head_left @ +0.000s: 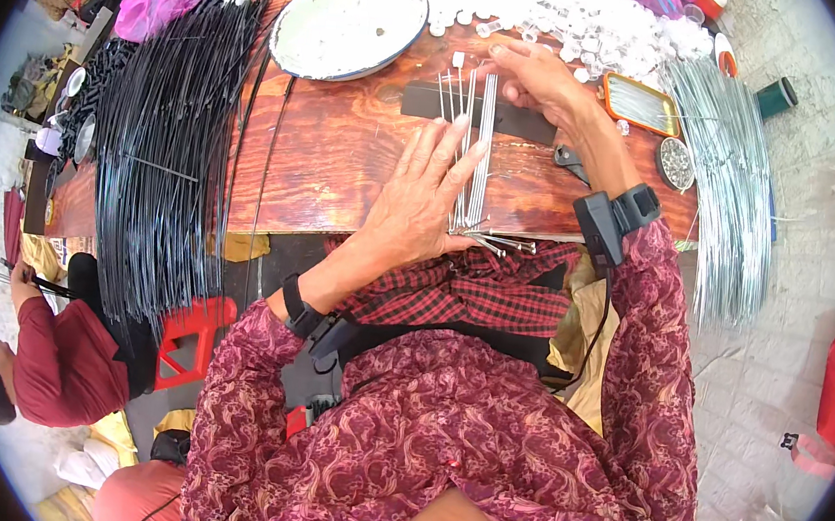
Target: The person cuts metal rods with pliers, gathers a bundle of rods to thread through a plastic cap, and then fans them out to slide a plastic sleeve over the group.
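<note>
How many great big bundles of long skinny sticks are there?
2. A black bundle is on the left, and a silver bundle is on the right. I left out the small group of silver sticks by the left hand.

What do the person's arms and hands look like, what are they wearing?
The left hand and right hand wear no gloves. The long sleeves are maroon-pink with pale swirls. Each wrist has a black strap and dark box; a black cable hangs from the right one.
</note>
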{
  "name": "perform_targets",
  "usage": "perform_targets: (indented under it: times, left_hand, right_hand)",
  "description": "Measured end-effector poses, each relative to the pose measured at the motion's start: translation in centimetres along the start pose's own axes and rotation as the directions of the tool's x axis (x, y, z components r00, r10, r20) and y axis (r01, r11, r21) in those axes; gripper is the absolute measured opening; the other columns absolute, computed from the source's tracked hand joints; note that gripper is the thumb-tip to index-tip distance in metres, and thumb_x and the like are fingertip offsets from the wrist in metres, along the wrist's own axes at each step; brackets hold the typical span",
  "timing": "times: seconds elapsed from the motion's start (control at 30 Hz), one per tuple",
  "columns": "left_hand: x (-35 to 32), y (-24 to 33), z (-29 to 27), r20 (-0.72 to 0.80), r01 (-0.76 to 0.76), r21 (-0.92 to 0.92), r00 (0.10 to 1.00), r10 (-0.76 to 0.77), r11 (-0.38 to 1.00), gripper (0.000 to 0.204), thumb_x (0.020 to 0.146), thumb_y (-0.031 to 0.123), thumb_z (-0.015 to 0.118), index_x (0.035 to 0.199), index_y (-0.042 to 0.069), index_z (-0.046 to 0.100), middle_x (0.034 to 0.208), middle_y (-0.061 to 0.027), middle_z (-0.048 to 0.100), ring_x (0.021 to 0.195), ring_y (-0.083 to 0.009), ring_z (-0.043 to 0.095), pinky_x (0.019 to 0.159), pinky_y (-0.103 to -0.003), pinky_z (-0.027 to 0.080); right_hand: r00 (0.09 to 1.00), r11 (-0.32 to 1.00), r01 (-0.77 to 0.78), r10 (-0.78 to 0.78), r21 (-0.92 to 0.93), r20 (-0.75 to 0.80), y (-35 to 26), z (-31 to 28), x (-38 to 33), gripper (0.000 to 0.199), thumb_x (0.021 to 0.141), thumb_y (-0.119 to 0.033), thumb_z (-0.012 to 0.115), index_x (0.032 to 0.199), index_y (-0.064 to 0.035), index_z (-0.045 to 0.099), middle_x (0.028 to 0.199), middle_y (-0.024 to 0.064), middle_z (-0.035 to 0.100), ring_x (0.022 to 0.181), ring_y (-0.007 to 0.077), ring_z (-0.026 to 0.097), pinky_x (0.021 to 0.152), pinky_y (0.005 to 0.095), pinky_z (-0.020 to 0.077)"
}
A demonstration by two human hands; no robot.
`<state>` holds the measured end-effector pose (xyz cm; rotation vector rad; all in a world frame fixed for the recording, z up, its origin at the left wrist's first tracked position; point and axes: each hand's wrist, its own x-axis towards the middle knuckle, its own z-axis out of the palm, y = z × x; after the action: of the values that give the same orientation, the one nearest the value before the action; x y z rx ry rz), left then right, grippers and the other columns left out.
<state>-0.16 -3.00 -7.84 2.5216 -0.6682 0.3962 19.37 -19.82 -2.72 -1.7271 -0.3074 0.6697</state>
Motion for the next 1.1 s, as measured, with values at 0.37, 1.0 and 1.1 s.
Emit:
perform_targets:
  times: [0.37,1.0,1.1]
  left_hand:
    - [0.0,-0.4,0.5,-0.055,-0.001,0.072,0.998,0.005,0.997,0.132,0.051,0.042,0.094,0.158,0.010,0.023,0.161,-0.0269,0.021,0.147,-0.0491,0.024,0.123,-0.056,0.020]
    - [0.0,-0.8,0.7,-0.103,-0.038,0.026,0.994,0.041,0.999,0.129,0.051,0.039,0.094,0.156,0.006,0.027,0.157,-0.0251,0.028,0.145,-0.0481,0.028,0.121,-0.057,0.026]
    - [-0.2,-0.9,0.7,-0.105,-0.030,-0.005,0.994,0.029,1.000,0.129,0.051,0.037,0.094,0.156,0.005,0.026,0.158,-0.0259,0.027,0.145,-0.0493,0.028,0.120,-0.057,0.028]
  right_hand:
    - [0.958,0.858,0.285,-0.276,-0.428,0.084,0.8,0.7,2.0,0.036,0.104,-0.028,0.050,0.127,-0.0030,0.062,0.107,0.0029,0.075,0.068,0.0077,0.056,0.055,0.0221,0.0460]
    - [0.940,0.878,0.294,-0.337,-0.379,-0.051,2.1,-1.5,0.3,0.038,0.104,-0.027,0.052,0.129,0.0007,0.061,0.109,0.0090,0.073,0.066,0.0105,0.062,0.063,0.0254,0.0535]
    - [0.951,0.898,0.265,-0.303,-0.351,-0.055,2.1,-0.7,-0.1,0.035,0.104,-0.025,0.054,0.126,-0.0008,0.063,0.105,0.0083,0.072,0.066,0.0100,0.061,0.062,0.0253,0.0525]
